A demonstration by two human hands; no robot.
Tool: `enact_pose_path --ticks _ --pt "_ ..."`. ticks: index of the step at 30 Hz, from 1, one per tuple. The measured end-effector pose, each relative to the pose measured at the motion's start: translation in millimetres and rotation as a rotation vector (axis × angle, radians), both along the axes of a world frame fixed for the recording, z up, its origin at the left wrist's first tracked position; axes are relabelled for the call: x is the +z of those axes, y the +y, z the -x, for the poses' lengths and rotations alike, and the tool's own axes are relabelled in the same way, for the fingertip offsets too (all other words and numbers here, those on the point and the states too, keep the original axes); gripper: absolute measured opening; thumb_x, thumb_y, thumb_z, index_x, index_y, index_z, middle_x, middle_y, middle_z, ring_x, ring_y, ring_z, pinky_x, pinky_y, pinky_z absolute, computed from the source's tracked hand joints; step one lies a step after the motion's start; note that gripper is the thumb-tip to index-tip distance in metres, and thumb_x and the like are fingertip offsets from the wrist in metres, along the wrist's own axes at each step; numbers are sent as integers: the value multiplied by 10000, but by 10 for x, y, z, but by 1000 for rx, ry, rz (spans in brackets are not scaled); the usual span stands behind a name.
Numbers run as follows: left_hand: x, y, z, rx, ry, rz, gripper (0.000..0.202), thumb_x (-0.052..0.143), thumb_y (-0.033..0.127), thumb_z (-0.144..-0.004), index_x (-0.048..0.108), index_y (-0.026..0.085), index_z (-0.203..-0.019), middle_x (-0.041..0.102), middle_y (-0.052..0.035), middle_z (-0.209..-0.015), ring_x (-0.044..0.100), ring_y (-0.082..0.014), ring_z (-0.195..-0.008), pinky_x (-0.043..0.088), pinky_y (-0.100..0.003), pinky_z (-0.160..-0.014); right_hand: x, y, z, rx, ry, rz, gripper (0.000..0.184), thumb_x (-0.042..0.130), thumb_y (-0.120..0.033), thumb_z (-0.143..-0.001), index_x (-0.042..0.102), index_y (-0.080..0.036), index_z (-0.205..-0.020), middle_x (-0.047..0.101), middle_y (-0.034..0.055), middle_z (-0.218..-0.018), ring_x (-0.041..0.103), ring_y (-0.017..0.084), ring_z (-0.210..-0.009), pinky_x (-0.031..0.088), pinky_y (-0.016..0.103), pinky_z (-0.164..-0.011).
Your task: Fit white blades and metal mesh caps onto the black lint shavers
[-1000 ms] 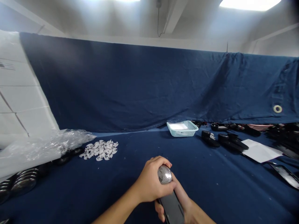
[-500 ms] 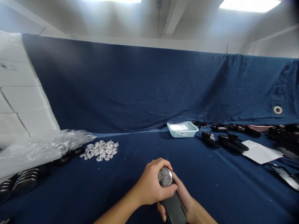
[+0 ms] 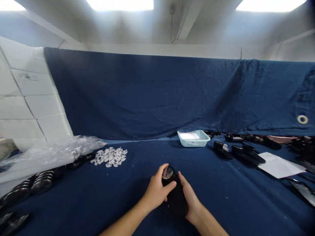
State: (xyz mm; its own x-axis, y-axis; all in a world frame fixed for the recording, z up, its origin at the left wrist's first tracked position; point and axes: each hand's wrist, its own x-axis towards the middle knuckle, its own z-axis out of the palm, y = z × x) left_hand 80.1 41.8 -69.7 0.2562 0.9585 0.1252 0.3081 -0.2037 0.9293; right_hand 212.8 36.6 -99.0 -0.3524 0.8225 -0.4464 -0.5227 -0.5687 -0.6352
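Observation:
Both my hands hold a black handheld lint shaver (image 3: 176,196) upright on the blue cloth in front of me. My left hand (image 3: 156,191) wraps its upper part, with the thumb across the body. My right hand (image 3: 190,200) presses along its right side. The round head (image 3: 168,172) points away from me and looks dark and glossy, and I cannot make out its mesh. The lower end of the body is in shadow.
A pile of small white clips (image 3: 109,157) and crumpled clear plastic film (image 3: 54,154) lie to the left, with round metal discs (image 3: 41,185) below. A pale blue basket (image 3: 193,138), black parts (image 3: 243,154) and white paper (image 3: 279,165) lie ahead and right.
The shaver has turned, and its head now looks dark instead of showing bright metal mesh. My left hand has shifted lower on the body, and the view has moved slightly.

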Motion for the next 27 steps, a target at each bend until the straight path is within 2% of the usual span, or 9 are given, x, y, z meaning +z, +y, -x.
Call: enact_pose_path --ticks 2,3,5,7,8,12,16,22,27 --pt "-9 3 19 31 0 13 619 614 323 -792 373 281 -1361 615 -81 -1162 575 -94 -468 469 -227 -385 15 -18 6 32 -31 -49 642 402 -702 -841 664 -125 -941 633 53 -549 609 177 -478 497 268 -477" --pt "-3 5 35 56 15 -14 604 622 311 -786 397 265 -1345 623 -81 -1152 621 -123 -552 507 -243 -445 33 -28 8 34 -73 -91 644 385 -690 -855 660 -117 -962 643 61 -577 615 178 -493 500 272 -490" --pt "8 11 78 107 85 -122 568 662 261 -746 480 227 -1283 633 -82 -1151 666 -195 -828 562 -312 -692 78 -44 1 10 -194 -177 605 383 -639 -881 642 -110 -1020 657 66 -638 619 169 -511 498 272 -514" --pt "-7 17 129 140 166 -215 531 698 209 -694 553 204 -1205 638 -82 -1155 614 -239 -1034 489 -379 -919 120 -48 -25 -30 -316 -253 505 465 -560 -884 603 -135 -1120 665 45 -696 617 156 -524 492 265 -532" --pt "-30 18 154 145 194 -231 520 705 197 -681 568 199 -1183 640 -83 -1154 598 -250 -1069 455 -398 -965 135 -46 -43 -43 -358 -284 477 529 -522 -865 578 -159 -1172 665 30 -720 615 151 -531 486 261 -536" --pt "-176 6 230 126 201 -213 509 684 226 -728 543 189 -1216 651 -91 -1150 616 -242 -1052 464 -387 -950 135 -28 -113 -47 -467 -386 587 694 -473 -762 535 -214 -1264 670 19 -835 615 152 -608 476 267 -583" --pt "-276 -5 268 97 178 -216 531 663 268 -770 500 215 -1272 645 -79 -1169 634 -224 -1024 489 -360 -913 124 -37 -155 -28 -535 -426 630 693 -495 -753 526 -215 -1291 662 38 -924 617 170 -717 465 278 -628" --pt "-336 -5 309 97 115 -144 475 639 298 -802 499 204 -1246 688 -58 -1046 663 -206 -936 507 -334 -860 170 -70 -193 38 -560 -431 614 691 -405 -759 516 -209 -1314 631 12 -838 593 164 -732 421 257 -589" --pt "-366 -31 327 109 84 -163 494 656 281 -790 492 211 -1251 680 -69 -1100 656 -208 -977 499 -337 -889 146 -69 -177 73 -525 -450 586 643 -351 -768 502 -209 -1319 640 7 -832 626 176 -753 447 275 -634"
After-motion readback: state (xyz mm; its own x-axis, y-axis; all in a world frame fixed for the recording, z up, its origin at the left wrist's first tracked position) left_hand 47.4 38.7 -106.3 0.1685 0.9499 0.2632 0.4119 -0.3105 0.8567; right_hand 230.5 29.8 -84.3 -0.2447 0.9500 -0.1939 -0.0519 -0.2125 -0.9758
